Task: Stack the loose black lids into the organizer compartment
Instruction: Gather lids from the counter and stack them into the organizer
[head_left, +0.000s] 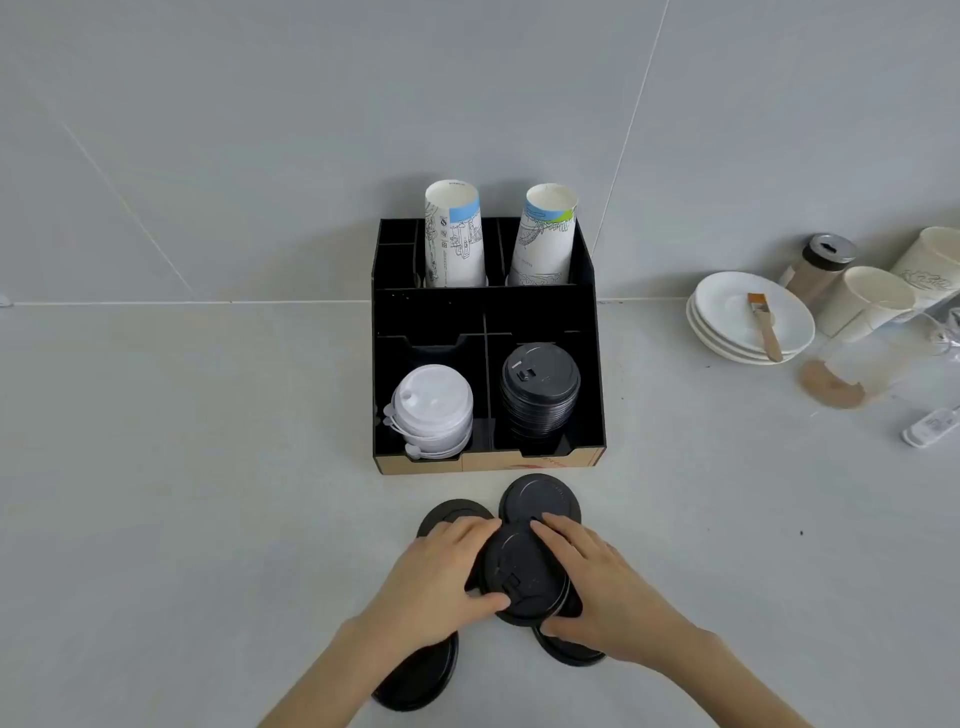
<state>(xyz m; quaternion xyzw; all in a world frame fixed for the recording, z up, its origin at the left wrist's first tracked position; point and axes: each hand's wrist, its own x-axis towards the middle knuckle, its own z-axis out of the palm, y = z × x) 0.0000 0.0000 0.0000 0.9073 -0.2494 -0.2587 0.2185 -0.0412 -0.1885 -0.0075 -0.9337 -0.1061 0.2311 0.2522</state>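
Observation:
A black organizer (485, 317) stands against the wall, straight ahead. Its front right compartment holds a stack of black lids (539, 395); its front left compartment holds white lids (432, 410). Near the counter's front, my left hand (436, 577) and my right hand (597, 587) both grip a small stack of black lids (519, 571) from either side. Loose black lids lie around it: one behind (537, 496), one at the back left (452, 512), one under my left wrist (418, 680), one under my right hand (569, 652).
Two paper cups (454, 234) stand upside down in the organizer's rear slots. At the right are stacked white plates (748, 317) with a brush (763, 322), a spice jar (818, 267), more paper cups (872, 301) and a clear glass (852, 374).

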